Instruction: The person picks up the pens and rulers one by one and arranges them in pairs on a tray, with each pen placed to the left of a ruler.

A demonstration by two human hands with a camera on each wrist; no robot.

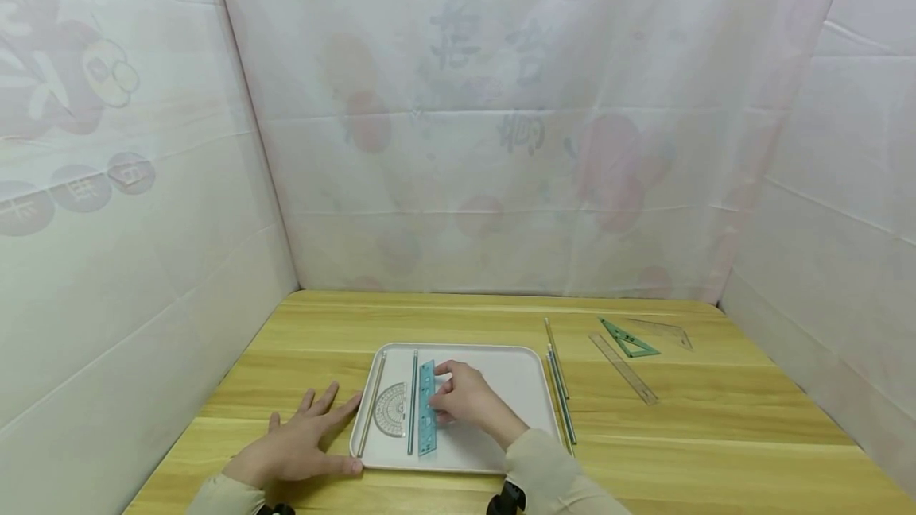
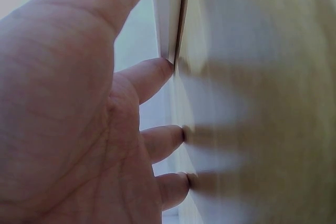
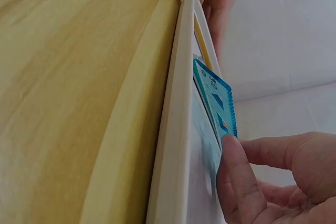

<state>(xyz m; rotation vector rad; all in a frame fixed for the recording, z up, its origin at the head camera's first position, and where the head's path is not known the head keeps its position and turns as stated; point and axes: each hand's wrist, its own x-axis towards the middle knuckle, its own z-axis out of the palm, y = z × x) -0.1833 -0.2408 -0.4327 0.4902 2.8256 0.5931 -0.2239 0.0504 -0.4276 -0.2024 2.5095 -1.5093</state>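
Observation:
A white tray (image 1: 511, 380) lies on the wooden table. Inside it, from the left, are a pencil (image 1: 371, 405), a clear protractor (image 1: 390, 412), a dark pencil (image 1: 413, 404) and a blue translucent ruler (image 1: 427, 437) with a wavy edge. My right hand (image 1: 468, 400) pinches this ruler between thumb and fingers along its right side; in the right wrist view the ruler (image 3: 216, 98) stands tilted above the tray floor. With fingers spread, my left hand (image 1: 300, 443) rests on the table, its thumb and index fingertip touching the tray's left side.
Several pencils (image 1: 561, 392) lie along the tray's right side. Farther right on the table are a clear ruler (image 1: 624, 369), a green set square (image 1: 628, 338) and a clear set square (image 1: 665, 329). Printed cloth walls (image 1: 501, 141) enclose the table's back and sides.

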